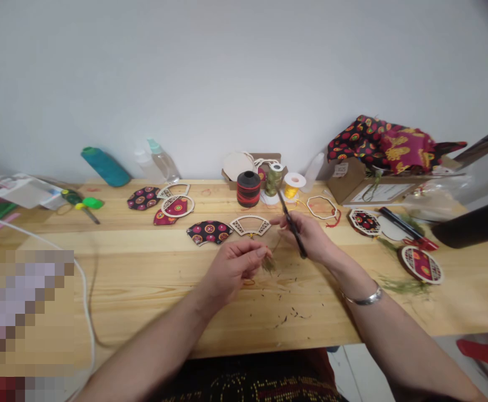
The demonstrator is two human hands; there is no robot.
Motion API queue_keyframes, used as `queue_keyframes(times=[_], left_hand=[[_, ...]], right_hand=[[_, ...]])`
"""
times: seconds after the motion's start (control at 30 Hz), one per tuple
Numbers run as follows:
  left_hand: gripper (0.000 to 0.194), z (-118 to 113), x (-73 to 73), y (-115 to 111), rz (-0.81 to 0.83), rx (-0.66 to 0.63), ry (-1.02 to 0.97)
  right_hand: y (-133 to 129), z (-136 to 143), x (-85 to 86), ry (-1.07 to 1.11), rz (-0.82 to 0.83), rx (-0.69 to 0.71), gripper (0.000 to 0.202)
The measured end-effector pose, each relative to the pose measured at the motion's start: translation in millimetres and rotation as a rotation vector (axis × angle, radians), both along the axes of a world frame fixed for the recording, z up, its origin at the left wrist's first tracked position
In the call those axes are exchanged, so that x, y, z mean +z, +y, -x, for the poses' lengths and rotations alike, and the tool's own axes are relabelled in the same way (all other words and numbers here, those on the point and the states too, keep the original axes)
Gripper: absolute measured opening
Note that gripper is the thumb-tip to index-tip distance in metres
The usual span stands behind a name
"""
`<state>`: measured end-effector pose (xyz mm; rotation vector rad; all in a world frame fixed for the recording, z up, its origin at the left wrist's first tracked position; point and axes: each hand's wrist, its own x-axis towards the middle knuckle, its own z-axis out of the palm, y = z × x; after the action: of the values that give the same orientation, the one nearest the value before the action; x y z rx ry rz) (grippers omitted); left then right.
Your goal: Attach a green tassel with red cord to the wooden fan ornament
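My left hand (242, 261) is closed in a pinch on a small tassel of greenish threads (269, 264), whose loose ends fan out past the fingertips. In my right hand (309, 234) are dark scissors (293, 223), their blades pointing up and away from me. Some of its fingers reach toward the left hand, and a thin thread seems to run between them. Just beyond the hands lies a fan-shaped wooden frame (250, 219) with a bit of yellow thread at its lower edge. Left of that frame is a fan-shaped piece of dark patterned fabric (209, 232).
Behind stand a red-and-black thread spool (248, 190), a green spool (273, 180) and a yellow spool (295, 185). A cardboard box (353, 187) with patterned fabric is at right. Finished-looking ornaments (422, 264) lie near a black cylinder (474, 223). A white cable (85, 290) crosses the left side.
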<state>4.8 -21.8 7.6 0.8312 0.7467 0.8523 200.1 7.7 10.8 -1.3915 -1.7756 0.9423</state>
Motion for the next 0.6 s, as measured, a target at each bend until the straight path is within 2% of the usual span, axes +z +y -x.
queue_keyframes(times=[0.1, 0.27, 0.6], left_hand=[[0.017, -2.4, -1.1, 3.5, 0.022, 0.1, 0.026], [0.02, -3.9, 0.2, 3.9, 0.035, 0.129, 0.05], [0.02, -2.5, 2.9, 6.0, 0.128, 0.126, -0.085]], right_hand=[[-6.1, 6.2, 5.2, 0.149, 0.042, 0.003, 0.02], [-15.2, 16.0, 10.4, 0.37, 0.099, 0.116, 0.028], [-13.9, 17.3, 2.1, 0.337, 0.163, 0.171, 0.027]])
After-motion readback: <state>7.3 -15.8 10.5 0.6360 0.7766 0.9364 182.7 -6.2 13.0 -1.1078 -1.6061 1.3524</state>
